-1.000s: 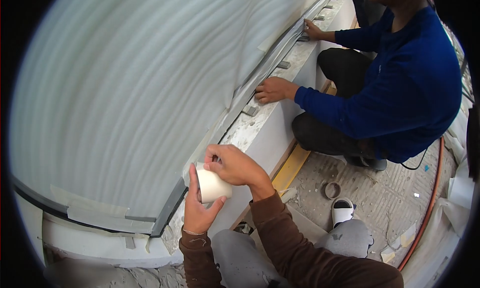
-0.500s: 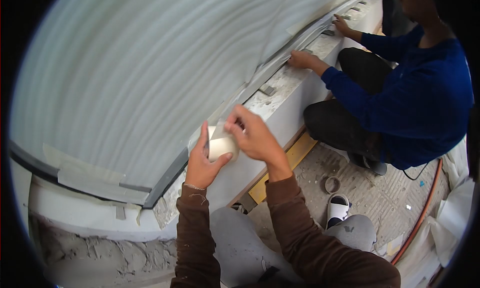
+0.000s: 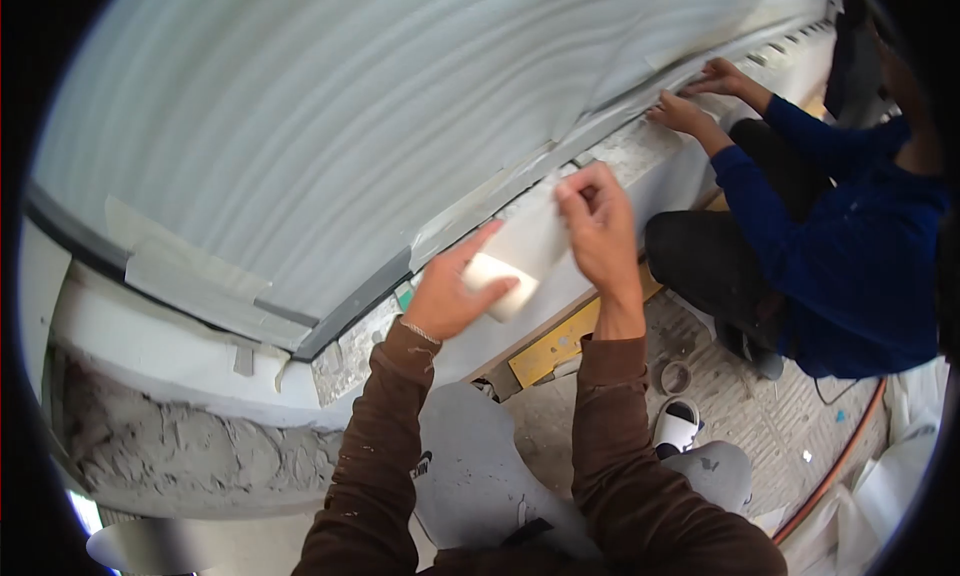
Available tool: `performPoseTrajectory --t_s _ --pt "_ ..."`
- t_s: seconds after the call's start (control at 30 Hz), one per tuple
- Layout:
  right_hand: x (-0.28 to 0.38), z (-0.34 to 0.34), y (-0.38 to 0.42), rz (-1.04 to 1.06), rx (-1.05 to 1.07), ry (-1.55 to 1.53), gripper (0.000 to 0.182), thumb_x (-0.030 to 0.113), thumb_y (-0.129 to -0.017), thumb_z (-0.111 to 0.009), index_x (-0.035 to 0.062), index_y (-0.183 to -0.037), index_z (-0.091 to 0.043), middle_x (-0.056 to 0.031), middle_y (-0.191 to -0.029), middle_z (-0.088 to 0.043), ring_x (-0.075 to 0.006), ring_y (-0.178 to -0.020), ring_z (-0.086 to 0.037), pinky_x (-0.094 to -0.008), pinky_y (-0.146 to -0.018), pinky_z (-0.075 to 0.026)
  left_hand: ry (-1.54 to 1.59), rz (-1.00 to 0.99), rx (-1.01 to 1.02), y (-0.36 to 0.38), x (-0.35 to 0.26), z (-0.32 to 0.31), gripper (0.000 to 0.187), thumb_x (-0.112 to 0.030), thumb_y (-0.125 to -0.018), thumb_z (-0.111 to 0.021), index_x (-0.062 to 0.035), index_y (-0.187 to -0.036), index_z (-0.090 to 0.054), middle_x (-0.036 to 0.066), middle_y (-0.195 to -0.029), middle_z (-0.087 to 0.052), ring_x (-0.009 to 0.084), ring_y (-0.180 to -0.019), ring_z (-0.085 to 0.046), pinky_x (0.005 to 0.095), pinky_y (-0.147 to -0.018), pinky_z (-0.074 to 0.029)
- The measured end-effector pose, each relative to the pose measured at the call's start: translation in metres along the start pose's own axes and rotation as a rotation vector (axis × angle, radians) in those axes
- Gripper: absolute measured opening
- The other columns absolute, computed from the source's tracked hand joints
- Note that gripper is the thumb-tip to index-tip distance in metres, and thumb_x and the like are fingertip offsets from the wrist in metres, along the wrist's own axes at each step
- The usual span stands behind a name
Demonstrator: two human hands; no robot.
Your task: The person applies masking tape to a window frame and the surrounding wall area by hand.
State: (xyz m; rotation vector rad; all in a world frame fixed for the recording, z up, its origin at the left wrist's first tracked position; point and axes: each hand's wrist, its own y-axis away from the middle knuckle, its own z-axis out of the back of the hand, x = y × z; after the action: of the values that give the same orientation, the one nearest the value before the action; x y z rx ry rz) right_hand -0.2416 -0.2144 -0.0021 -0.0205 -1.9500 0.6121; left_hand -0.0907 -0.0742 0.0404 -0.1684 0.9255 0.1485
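Note:
My left hand [image 3: 452, 284] is wrapped round a roll of masking tape [image 3: 497, 284], its thumb lying across the roll. Between the fingertips of my right hand [image 3: 602, 226] is the free end of the tape, and a pale strip [image 3: 530, 231] stretches from the roll to that pinch. Both hands are in front of the ledge, beside the dark frame [image 3: 355, 301] of a large panel [image 3: 330, 146] covered in wavy, milky sheeting. Strips of tape [image 3: 215, 286] run along the panel's lower left edge.
At right a co-worker in a blue top [image 3: 830, 246] crouches, both hands at the panel's edge. A yellow level [image 3: 560, 346] lies along the ledge's foot. On the dusty floor are an empty tape core [image 3: 675, 378] and a red hose [image 3: 835, 476]. Grey mortar [image 3: 200, 426] fills the lower left.
My right hand has moved right and up from the roll, pulling out a longer strip of tape. The left hand, with the roll, has shifted right. The co-worker's hands are closer together.

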Motion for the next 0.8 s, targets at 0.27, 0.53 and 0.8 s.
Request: performPoseTrajectory --t_s 0.27,0.53,0.8 --pt "0.031 0.003 0.006 0.087 0.041 0.046 0.009 0.006 -0.098 -0.063 0.0037 -0.091 -0.059 0.0015 -0.079 -0.058 -0.0040 -0.071 -0.050 -0.0193 -0.067 -0.040 0.020 0.060 -0.111 0.025 0.029 -0.014 0.086 -0.026 -0.086 -0.080 -0.0015 -0.155 -0.034 0.021 -0.144 -0.053 0.0243 -0.133 -0.051 0.0355 -0.112 -0.038" --pt "-0.027 0.036 -0.008 -0.058 -0.038 0.074 0.019 0.017 -0.098 -0.067 0.0035 -0.090 -0.057 0.0028 -0.075 -0.055 -0.0037 -0.066 -0.047 -0.0183 -0.064 -0.039 -0.343 0.138 -0.058 0.023 -0.008 0.027 0.036 -0.034 -0.090 -0.068 -0.0029 -0.108 -0.067 0.017 -0.093 -0.071 0.0304 -0.084 -0.067 0.0398 -0.081 -0.051" --pt "0.026 0.014 0.005 -0.166 0.360 0.587 0.074 0.025 -0.080 -0.084 -0.0077 -0.139 -0.054 -0.0291 -0.138 -0.057 -0.0314 -0.137 -0.049 -0.0371 -0.115 -0.035 -0.625 0.246 0.144 0.032 -0.028 0.022 0.027 -0.028 -0.093 -0.059 -0.0096 -0.105 -0.073 0.020 -0.093 -0.071 0.0389 -0.093 -0.068 0.0459 -0.085 -0.053"
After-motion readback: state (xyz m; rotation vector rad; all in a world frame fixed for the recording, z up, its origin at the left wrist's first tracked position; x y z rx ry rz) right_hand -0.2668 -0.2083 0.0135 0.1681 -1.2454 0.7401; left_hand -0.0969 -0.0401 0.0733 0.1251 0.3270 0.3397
